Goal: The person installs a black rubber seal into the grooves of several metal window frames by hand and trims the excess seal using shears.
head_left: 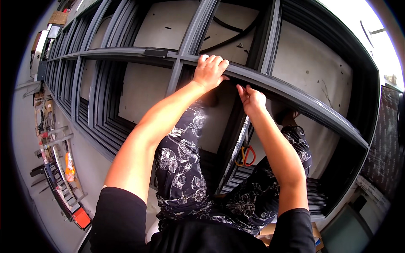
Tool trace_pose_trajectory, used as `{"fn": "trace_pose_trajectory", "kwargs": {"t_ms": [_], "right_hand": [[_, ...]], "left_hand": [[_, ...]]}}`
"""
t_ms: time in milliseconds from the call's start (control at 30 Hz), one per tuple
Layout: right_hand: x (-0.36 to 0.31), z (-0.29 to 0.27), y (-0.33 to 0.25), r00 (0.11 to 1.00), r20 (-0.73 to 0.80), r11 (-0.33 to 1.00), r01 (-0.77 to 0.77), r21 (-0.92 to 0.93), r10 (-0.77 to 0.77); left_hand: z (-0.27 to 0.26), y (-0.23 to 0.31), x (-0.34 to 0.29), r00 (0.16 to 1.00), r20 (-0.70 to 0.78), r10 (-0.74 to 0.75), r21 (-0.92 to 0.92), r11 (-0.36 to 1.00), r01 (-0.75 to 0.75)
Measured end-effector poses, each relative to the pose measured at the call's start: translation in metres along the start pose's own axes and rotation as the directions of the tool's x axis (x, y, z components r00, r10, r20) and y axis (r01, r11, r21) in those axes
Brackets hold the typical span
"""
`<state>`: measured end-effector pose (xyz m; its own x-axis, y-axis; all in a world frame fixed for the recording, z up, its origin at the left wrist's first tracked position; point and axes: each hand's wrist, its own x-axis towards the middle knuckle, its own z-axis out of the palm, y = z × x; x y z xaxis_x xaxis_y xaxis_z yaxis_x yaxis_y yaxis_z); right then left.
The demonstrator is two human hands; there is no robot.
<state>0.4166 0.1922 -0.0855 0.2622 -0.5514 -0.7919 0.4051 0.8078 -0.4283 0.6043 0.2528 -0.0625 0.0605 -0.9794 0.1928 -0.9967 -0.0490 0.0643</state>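
Dark grey frame rail runs left to right ahead of the person, sloping down to the right. Right hand pinches its lower edge; just beyond, left hand grips its top, fingers curled over.

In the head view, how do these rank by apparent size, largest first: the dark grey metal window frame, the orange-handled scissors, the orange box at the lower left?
1. Dark grey metal window frame, by far the largest.
2 and 3. Orange-handled scissors and orange box look alike in size; their differing distances from the camera make ranking them unsure.
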Motion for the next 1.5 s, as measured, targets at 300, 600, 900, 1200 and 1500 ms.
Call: {"fn": "trace_pose_trajectory", "kwargs": {"t_ms": [300,600,900,1200,1500], "right_hand": [[0.001,0.006,-0.003,0.999,0.024,0.996,-0.024,-0.084,0.026],[-0.006,-0.012,-0.020,0.994,0.056,0.994,-0.090,-0.061,0.094],[-0.007,-0.026,-0.020,0.995,0.082,0.990,-0.046,-0.134,0.057],[-0.010,-0.027,-0.020,0.991,0.135,0.987,0.002,-0.163,0.020],[-0.008,-0.030,-0.033,0.992,0.078,0.992,-0.089,-0.086,0.096]], "left_hand": [[0.003,0.016,0.011,0.995,-0.033,0.094,-0.051,0.994,-0.095],[-0.001,0.026,0.016,0.997,0.073,0.017,0.003,1.000,-0.018],[0.006,0.033,0.016,0.995,0.016,0.100,-0.023,0.995,-0.100],[0.011,0.051,0.024,0.990,-0.004,0.138,-0.040,0.990,-0.138],[0.004,0.059,0.029,0.979,-0.137,0.152,-0.056,0.985,-0.161]]}}
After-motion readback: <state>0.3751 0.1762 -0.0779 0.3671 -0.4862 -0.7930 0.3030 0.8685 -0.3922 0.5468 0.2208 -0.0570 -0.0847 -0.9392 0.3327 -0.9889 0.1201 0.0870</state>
